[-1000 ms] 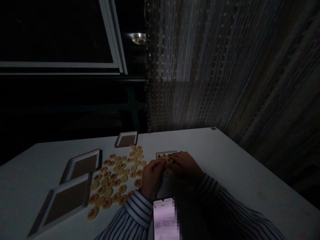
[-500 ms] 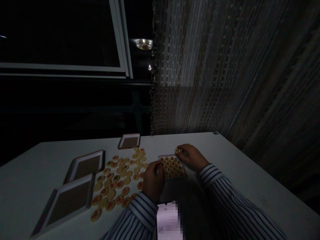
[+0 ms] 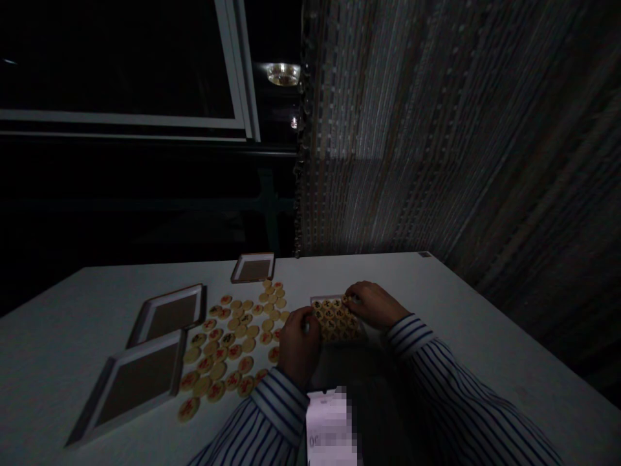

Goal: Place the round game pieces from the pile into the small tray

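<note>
A shallow box (image 3: 334,343) near the table's middle holds rows of round xiangqi pieces (image 3: 336,321) with black characters. My left hand (image 3: 299,340) is closed at its left edge, fingers curled on the rim near the far corner. At the far right corner, my right hand (image 3: 376,304) pinches one xiangqi piece (image 3: 346,299) between thumb and fingers, over the end of the far row. Many loose pieces (image 3: 234,351) lie scattered left of my left hand, some face down, others showing red or black characters.
On the left of the white table (image 3: 485,336) are a shallow tray (image 3: 140,382), a second tray (image 3: 169,315) and a smaller one (image 3: 253,268) farther back. A lit phone (image 3: 330,427) lies in front of me. Behind hangs a string curtain (image 3: 388,129). The room is dim.
My right hand has brought its piece from beyond the box's far right corner down to the end of the far row. My left hand stays at the box's left edge. The view has shifted slightly.
</note>
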`<state>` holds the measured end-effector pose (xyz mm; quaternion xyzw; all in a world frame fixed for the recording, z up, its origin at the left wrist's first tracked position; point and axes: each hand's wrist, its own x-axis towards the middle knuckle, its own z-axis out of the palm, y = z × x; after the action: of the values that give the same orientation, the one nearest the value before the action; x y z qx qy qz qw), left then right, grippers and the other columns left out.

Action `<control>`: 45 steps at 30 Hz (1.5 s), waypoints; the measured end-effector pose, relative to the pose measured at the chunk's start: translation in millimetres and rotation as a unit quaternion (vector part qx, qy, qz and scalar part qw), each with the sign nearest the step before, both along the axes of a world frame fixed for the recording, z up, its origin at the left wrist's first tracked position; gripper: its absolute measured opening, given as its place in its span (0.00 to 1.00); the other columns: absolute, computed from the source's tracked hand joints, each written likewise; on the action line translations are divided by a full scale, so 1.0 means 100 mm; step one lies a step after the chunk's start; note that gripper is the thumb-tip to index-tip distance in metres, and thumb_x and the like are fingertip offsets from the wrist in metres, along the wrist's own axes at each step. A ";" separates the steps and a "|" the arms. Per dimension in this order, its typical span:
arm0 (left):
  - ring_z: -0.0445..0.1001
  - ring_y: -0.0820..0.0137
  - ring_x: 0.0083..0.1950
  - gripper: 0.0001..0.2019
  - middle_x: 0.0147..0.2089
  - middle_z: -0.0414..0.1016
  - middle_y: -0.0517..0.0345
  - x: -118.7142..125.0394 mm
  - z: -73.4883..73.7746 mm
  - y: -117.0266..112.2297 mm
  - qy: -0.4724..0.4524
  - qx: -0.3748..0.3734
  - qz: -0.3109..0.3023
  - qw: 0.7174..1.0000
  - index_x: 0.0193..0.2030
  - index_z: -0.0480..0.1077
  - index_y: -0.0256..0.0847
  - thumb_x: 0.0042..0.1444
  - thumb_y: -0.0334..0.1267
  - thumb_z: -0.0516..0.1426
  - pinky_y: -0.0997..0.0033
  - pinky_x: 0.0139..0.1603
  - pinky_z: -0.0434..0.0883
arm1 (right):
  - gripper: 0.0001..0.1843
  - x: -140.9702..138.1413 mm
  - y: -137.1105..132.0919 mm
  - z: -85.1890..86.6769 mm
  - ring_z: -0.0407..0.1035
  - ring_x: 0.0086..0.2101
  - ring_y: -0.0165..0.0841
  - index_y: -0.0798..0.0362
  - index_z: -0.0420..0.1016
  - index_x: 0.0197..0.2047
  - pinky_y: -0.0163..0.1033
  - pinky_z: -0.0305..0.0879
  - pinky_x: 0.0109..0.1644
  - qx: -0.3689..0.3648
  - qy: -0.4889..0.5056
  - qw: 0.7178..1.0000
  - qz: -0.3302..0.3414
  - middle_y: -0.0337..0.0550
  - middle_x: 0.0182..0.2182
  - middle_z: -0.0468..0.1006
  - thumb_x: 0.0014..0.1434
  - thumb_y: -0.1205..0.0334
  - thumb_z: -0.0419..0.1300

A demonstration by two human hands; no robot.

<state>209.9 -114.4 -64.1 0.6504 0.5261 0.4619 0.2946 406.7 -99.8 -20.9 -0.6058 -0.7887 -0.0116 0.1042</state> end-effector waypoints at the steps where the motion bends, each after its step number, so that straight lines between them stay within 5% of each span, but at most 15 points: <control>1: 0.72 0.65 0.42 0.12 0.39 0.74 0.50 0.00 0.00 0.00 -0.001 0.002 0.001 1.000 0.40 0.70 0.36 0.51 0.35 0.50 0.63 0.43 0.68 | 0.14 -0.01 0.00 0.00 0.66 0.39 0.33 0.54 0.73 0.40 0.34 0.56 0.43 -0.005 -0.009 1.000 -0.001 0.46 0.37 0.75 0.55 0.58 0.51; 9: 0.72 0.66 0.41 0.11 0.37 0.74 0.50 0.00 -0.01 0.01 0.004 0.025 0.008 1.000 0.38 0.70 0.36 0.51 0.34 0.50 0.64 0.42 0.69 | 0.14 -0.05 0.02 -0.04 0.66 0.38 0.34 0.54 0.73 0.38 0.35 0.55 0.42 -0.008 -0.078 0.997 -0.002 0.47 0.35 0.75 0.55 0.59 0.50; 45: 0.72 0.67 0.39 0.09 0.36 0.74 0.51 -0.01 0.00 0.01 0.014 0.043 0.006 0.999 0.35 0.71 0.36 0.50 0.33 0.50 0.65 0.41 0.69 | 0.16 -0.06 -0.04 0.09 0.63 0.41 0.36 0.50 0.74 0.41 0.38 0.54 0.39 -0.047 -0.105 0.993 -0.023 0.48 0.38 0.71 0.59 0.57 0.47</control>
<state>209.2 -113.1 -63.7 0.6655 0.5139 0.4766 0.2565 401.0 -103.6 -11.4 -0.6237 -0.7805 -0.0408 -0.0082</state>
